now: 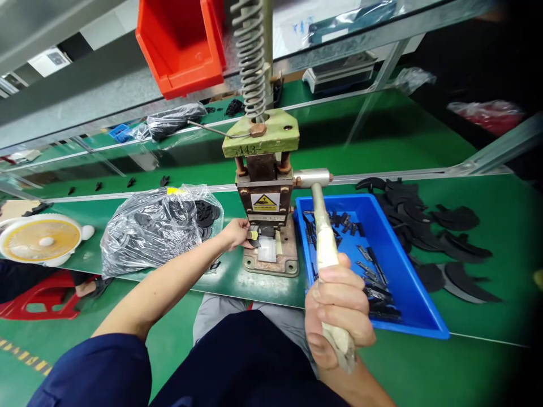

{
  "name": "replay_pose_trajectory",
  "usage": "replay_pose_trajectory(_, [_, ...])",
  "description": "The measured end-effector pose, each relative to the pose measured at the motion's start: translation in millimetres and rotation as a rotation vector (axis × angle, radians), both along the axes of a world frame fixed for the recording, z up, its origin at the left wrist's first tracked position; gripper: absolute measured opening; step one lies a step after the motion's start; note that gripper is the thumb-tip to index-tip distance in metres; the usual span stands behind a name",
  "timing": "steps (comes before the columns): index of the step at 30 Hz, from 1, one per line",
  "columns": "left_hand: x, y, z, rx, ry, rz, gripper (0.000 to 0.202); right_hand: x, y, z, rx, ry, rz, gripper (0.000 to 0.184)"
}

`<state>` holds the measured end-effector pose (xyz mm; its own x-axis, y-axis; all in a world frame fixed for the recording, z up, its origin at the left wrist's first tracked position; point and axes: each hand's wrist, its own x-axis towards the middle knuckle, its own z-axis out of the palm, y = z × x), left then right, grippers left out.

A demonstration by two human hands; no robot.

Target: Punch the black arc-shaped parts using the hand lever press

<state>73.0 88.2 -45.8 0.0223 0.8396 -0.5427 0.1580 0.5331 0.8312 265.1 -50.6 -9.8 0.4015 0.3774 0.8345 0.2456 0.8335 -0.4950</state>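
A hand press (266, 135) with a coiled spring (251, 53) and a yellow warning label stands upright on the green bench before me. My right hand (341, 308) is wrapped round the tape-covered press lever (326, 243), which slants down towards me. At the left of the press base (271, 264), my left hand (236, 233) pinches a small dark part (254, 243) by the white block (267, 249) under the ram. The fingers hide much of that part. Close to the right side of the press is a blue tray (407, 282) holding several small black pieces (373, 271).
Left of the press lies a clear plastic bag (148, 232) of black parts, with a fan (44, 240) farther left. Curved black parts (453, 237) are piled right of the tray. An orange bin (180, 51) hangs overhead by a metal shelf edge (114, 85).
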Motion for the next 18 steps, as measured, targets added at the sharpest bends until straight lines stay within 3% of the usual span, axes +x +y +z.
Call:
replay_pose_trajectory(4, [-3.4, 1.3, -0.7, 0.027, 0.028, -0.072, 0.029, 1.2, 1.6, -0.2, 0.005, -0.019, -0.01, 0.011])
replay_pose_trajectory(12, [-10.3, -2.8, -1.0, -0.005, -0.111, -0.144, 0.032, 0.6, 5.2, 6.9, 0.033, -0.038, -0.056, 0.014])
replay_pose_trajectory(18, [-27.6, -12.3, -9.8, -0.058, -0.124, -0.151, 0.032, 0.7, 7.3, 7.6, 0.045, -0.046, -0.107, 0.021])
